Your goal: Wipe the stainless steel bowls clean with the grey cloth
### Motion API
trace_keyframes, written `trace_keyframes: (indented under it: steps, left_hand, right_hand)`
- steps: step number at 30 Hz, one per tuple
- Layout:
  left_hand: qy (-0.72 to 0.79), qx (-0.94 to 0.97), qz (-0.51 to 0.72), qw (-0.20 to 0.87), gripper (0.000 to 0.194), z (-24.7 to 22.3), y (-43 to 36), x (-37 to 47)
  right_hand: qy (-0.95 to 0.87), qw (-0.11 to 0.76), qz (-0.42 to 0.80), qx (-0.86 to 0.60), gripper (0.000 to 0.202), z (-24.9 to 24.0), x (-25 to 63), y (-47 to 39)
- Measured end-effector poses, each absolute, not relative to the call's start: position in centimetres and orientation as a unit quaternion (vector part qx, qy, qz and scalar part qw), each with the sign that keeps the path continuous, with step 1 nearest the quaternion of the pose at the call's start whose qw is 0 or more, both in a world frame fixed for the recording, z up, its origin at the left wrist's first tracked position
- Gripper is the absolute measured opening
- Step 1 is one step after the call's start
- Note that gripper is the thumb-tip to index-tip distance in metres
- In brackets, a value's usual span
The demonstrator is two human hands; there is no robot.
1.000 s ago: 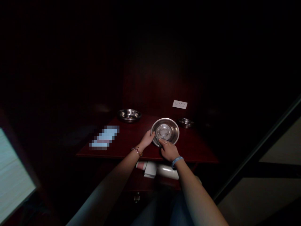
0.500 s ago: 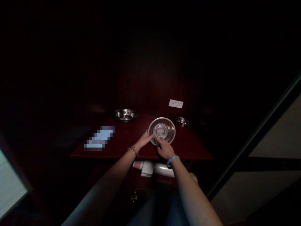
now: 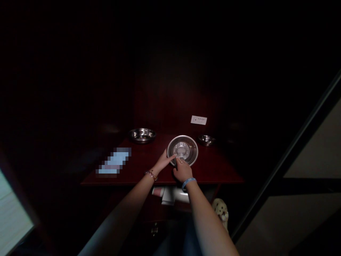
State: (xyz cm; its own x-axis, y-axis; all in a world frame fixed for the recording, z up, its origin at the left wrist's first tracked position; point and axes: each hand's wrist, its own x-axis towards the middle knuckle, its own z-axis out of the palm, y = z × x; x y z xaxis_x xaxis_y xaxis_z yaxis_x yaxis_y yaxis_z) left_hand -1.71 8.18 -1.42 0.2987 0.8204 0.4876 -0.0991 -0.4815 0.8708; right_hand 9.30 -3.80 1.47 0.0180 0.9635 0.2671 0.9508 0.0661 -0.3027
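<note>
A round stainless steel bowl (image 3: 193, 149) is tilted toward me over the front of the dark red tabletop. My left hand (image 3: 162, 161) grips its left rim, with the thumb over the inner side and the other fingers hidden behind the wall. Across the near rim lies my right hand (image 3: 183, 172), its fingertips inside the bowl close to my left thumb. The fingers of that hand are closed against the bowl's near edge. A paler, ring-shaped area marks the bowl's bottom; whether a separate thing lies there I cannot tell.
A wide metal dish (image 3: 142, 136) stands back left on the tabletop (image 3: 144, 172), and a smaller metal bowl (image 3: 206, 140) back right. A blurred-out pale rectangle (image 3: 114, 161) lies left. Below are paper cups (image 3: 158, 192) and a clog shoe (image 3: 220, 208). A wall socket (image 3: 199, 120) is behind.
My right hand has shifted slightly left and down along the bowl's near rim. My left hand keeps its grip. The view has tilted a little, showing more of the shoe.
</note>
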Motion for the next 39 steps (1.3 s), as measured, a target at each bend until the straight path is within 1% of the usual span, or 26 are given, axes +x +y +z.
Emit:
trace_keyframes:
  steps: [6,10,14,17,20,22,26,30,34,37,39]
  left_hand:
    - [0.260,0.704,0.496,0.438,0.059,-1.6,8.0,-1.9]
    - [0.268,0.708,0.501,0.419,0.049,-1.5,7.8,-1.9]
    - [0.290,0.706,0.503,0.405,0.039,-1.4,8.1,-1.9]
    - [0.310,0.690,0.510,0.408,0.033,-1.4,8.4,-1.8]
    - [0.307,0.674,0.545,0.393,0.040,-1.4,8.5,-1.8]
    - [0.307,0.669,0.558,0.383,0.041,-1.4,8.5,-1.8]
    - [0.315,0.671,0.540,0.398,0.032,-1.5,8.4,-1.9]
    - [0.283,0.689,0.516,0.424,0.042,-1.6,8.2,-1.9]
    - [0.273,0.701,0.501,0.428,0.053,-1.5,7.8,-1.8]
    - [0.266,0.709,0.497,0.424,0.052,-1.5,7.7,-1.8]
    - [0.266,0.711,0.497,0.421,0.049,-1.5,7.8,-1.8]
  right_hand:
    - [-0.716,0.219,0.031,-0.662,0.063,1.7,9.5,-3.4]
    - [-0.739,0.225,0.044,-0.634,0.067,1.4,10.3,-3.1]
    - [-0.743,0.206,0.051,-0.635,0.071,1.4,10.7,-3.4]
    - [-0.733,0.181,0.055,-0.654,0.069,1.7,10.5,-3.8]
    - [-0.722,0.163,0.057,-0.670,0.067,1.9,10.2,-4.0]
    - [-0.719,0.160,0.057,-0.674,0.067,1.8,10.0,-4.0]
    - [-0.721,0.169,0.058,-0.670,0.067,1.5,9.9,-3.8]
    - [-0.729,0.197,0.062,-0.652,0.067,1.2,10.5,-3.6]
    - [-0.751,0.225,0.066,-0.618,0.066,1.1,11.2,-3.4]
    - [-0.749,0.227,0.067,-0.619,0.067,1.2,11.3,-3.6]
    - [-0.740,0.214,0.072,-0.634,0.067,1.4,11.3,-3.8]
